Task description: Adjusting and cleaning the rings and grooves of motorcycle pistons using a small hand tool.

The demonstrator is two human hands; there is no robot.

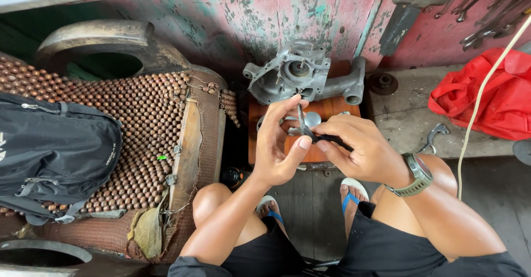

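Workshop corner, seen from above: dark plank floor (310,210) near, peeling pink-and-green wall (249,17) far, hand tools hanging at far right (487,11). Brown wooden block (326,111) at centre, bearing a grey cast-metal housing (301,78) on its far edge. Right of that, a concrete ledge (404,116) with a small wrench (434,136), a rusty round part (383,82) and a red bag (487,97). White cord (475,105) running down across the bag. At left, a wooden bead seat cover (149,122) with a black backpack (52,149) lying on it. Bare knees and 2 blue-strapped sandals (348,197) at the near edge.

Left hand (279,147) raised over the block, fingers half curled, thumb and index fingertip pinching the upper end of a thin dark tool (310,130). Right hand (359,149), with a green watch (417,174) at the wrist, closed round the tool's black lower end, fingertips meeting the left thumb. Tool held between both hands, just above the block and near side of the housing, tilted, its exact kind too small to tell. 2 shiny round metal pieces (310,119) on the block just behind the hands, partly hidden.
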